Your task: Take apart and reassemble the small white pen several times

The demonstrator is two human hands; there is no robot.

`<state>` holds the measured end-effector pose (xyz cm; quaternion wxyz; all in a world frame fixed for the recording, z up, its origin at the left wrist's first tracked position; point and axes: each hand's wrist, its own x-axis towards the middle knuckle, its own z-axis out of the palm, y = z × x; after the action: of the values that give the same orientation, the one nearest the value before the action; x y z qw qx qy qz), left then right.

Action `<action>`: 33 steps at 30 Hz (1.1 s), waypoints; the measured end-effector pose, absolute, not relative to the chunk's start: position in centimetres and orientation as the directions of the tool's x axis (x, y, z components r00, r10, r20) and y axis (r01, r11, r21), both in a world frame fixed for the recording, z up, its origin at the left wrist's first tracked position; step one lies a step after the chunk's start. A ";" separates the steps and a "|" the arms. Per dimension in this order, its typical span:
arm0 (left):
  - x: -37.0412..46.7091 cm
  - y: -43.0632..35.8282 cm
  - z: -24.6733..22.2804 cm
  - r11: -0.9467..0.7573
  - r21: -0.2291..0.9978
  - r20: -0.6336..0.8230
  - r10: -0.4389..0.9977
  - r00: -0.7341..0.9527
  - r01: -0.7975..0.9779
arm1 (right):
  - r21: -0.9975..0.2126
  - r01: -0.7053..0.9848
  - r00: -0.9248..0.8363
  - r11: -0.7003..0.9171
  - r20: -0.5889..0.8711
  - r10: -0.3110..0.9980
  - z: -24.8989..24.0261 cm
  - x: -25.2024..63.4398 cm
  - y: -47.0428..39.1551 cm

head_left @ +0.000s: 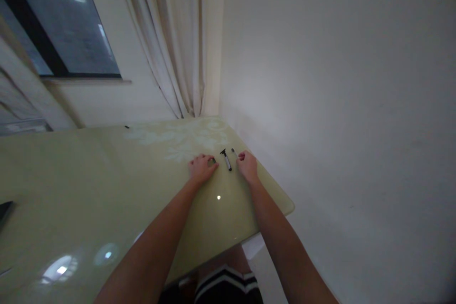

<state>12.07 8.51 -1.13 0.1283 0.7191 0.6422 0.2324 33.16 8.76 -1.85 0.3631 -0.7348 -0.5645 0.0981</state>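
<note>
A razor [228, 161] with a dark head and a grey-and-black handle lies on the table [117, 190], between my two hands. My left hand [201, 169] rests on the tabletop to the razor's left, thumb and forefinger closed around a small dark piece [214, 160] whose kind I cannot make out. On the razor's other side, my right hand [248, 166] pinches a thin light stick with a dark head, which looks like a toothbrush [233, 151]. Its head points away from me, and my fingers hide the rest of it.
A plain wall [338, 104] runs close along the table's right side. Behind the table hang curtains [178, 33] beside a window [71, 14]. A small dark item [127, 127] lies at the far edge, and the corner of a dark flat object [5, 211] shows at the left.
</note>
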 end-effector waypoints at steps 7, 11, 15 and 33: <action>12.0 8.4 -1.2 -0.151 0.458 0.169 0.982 0.082 0.876 | -0.628 0.773 0.354 -0.096 0.301 0.885 -2.3 33.4 8.9; 12.0 8.5 -1.3 -0.157 0.452 0.164 0.982 0.092 0.878 | -0.625 0.777 0.342 -0.079 0.314 0.886 -2.6 33.6 9.1; 12.0 8.6 -1.4 -0.161 0.445 0.165 0.982 0.095 0.881 | -0.621 0.781 0.340 -0.069 0.330 0.881 -2.8 33.9 9.3; 12.1 8.7 -1.6 -0.177 0.425 0.189 0.976 0.104 0.888 | -0.263 0.952 0.056 0.155 0.649 0.759 -0.2 29.6 6.8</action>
<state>12.11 8.69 -1.55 0.1024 0.7359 0.6332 0.2167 29.60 6.85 -0.20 0.3523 -0.6355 -0.6732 -0.1371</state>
